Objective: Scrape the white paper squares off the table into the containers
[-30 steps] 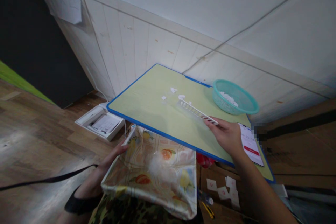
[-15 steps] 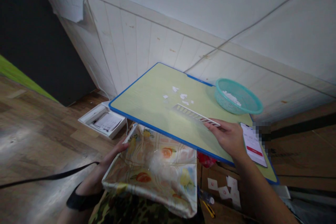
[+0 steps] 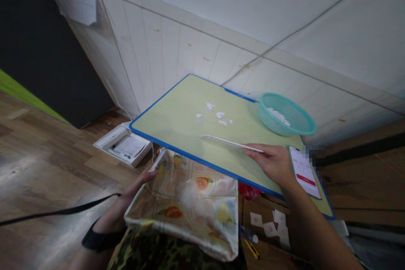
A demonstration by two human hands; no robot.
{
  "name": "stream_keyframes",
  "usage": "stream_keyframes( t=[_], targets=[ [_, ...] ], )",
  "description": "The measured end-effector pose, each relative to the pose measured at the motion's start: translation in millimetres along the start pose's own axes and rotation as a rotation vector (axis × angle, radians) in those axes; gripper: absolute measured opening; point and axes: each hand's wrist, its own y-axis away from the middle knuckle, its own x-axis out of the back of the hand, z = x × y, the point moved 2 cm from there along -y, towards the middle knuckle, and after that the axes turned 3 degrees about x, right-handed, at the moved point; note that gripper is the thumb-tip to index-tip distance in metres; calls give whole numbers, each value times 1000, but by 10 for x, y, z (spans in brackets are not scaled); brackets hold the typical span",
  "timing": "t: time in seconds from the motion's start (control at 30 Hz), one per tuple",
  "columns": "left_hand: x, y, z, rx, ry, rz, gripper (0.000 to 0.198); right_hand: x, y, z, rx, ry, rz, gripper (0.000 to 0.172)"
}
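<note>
My right hand (image 3: 271,161) is closed on one end of a thin white slotted strip (image 3: 228,141), held over the green tabletop (image 3: 164,124) and seen nearly edge-on. Beyond the strip, several small white pieces (image 3: 220,114) lie scattered on the table. My left hand (image 3: 146,177) grips the left rim of a shallow box (image 3: 215,215) lined with fruit-print cloth, which rests on my lap. Inside the box is a clump of clear or whitish material (image 3: 193,196), too blurred to name. Most of my left fingers are hidden by the rim.
A turquoise basket (image 3: 286,114) holding small white pieces stands at the table's back right. A phone (image 3: 305,173) lies near the right edge. Below are white cards (image 3: 270,229), a yellow cutter (image 3: 252,249) and an open white box (image 3: 123,145) on the floor.
My right hand has tilted the slotted strip, so its slotted face now shows nearly edge-on, and its far end has moved slightly left and nearer. My left hand stays on the box.
</note>
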Motion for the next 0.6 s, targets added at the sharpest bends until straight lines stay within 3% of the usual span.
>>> stream_keyframes(
  t=[0.13,0.3,0.5,0.6],
  targets=[
    [33,-71,-48,73,-20,-85,75,69,80,38,-5,-8,5,14],
    [95,-179,-55,29,-60,-83,63,181,222,68,-52,55,80,13],
    [-10,-158,-4,-35,-35,-140,60,281,448,-23,-42,77,69,11],
    [-27,-146,9,-20,-80,-76,52,290,503,-116,-5,55,31,12]
  ],
)
